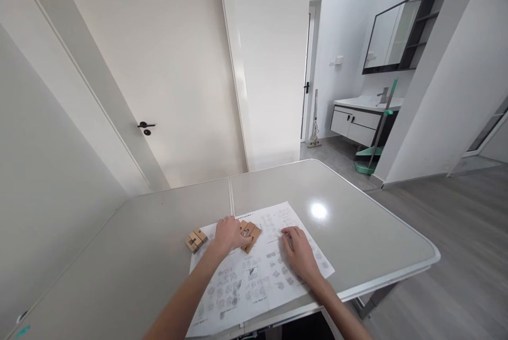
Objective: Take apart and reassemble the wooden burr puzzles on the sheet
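A printed sheet of small diagrams (262,271) lies on a grey table (357,223). On the sheet sit two clusters of wooden puzzle pieces: one (196,239) at the sheet's left edge, another (250,234) near its middle. My left hand (228,235) rests with curled fingers against the middle cluster, covering its left part. Whether it grips a piece is hidden. My right hand (299,253) lies on the paper to the right, fingers loosely bent, holding nothing.
A white door with a black handle (146,126) stands behind the table. To the right an open floor leads to a washroom with a vanity (363,118), a mirror and a green mop and dustpan (371,157). The table's right edge (432,255) is close.
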A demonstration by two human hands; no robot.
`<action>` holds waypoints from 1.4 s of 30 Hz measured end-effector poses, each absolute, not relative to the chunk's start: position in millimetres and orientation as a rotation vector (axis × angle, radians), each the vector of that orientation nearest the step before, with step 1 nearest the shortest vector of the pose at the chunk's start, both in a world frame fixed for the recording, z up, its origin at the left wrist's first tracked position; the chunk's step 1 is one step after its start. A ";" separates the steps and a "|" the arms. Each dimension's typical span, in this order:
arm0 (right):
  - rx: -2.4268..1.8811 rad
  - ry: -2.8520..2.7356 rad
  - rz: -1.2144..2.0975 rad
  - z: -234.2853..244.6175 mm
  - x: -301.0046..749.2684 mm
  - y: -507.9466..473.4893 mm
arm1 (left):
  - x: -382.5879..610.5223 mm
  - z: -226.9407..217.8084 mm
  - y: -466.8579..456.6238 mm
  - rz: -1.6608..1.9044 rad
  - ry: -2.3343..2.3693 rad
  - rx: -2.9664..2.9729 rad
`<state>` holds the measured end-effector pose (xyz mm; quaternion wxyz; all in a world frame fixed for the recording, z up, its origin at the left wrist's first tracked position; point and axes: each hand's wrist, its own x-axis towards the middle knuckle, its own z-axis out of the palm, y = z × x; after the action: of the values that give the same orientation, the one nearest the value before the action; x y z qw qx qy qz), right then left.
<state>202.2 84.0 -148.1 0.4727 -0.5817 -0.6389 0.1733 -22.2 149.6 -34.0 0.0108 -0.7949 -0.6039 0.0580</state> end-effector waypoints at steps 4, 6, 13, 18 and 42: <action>-1.420 -1.568 0.431 -147.9 202.1 83.3 | -42.7 -33.3 157.0 0.186 -2.000 -2.353; -1.418 -1.572 0.437 -148.0 202.2 83.3 | -54.9 -33.2 160.6 0.192 -2.059 -2.299; -1.408 -1.584 0.462 -147.3 202.5 82.4 | -93.0 -39.5 168.4 0.121 -2.203 -2.244; -1.407 -1.584 0.467 -147.2 202.8 82.6 | -93.9 -46.2 168.5 -0.113 -2.133 -2.328; -1.412 -1.597 0.483 -145.2 204.3 80.9 | -165.8 -68.2 160.0 -0.279 -1.665 -2.756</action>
<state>204.3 80.9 -145.2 0.4598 -0.5738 -0.6488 0.1962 -165.8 160.0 -68.2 -0.0452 -0.8519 -0.5146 -0.0861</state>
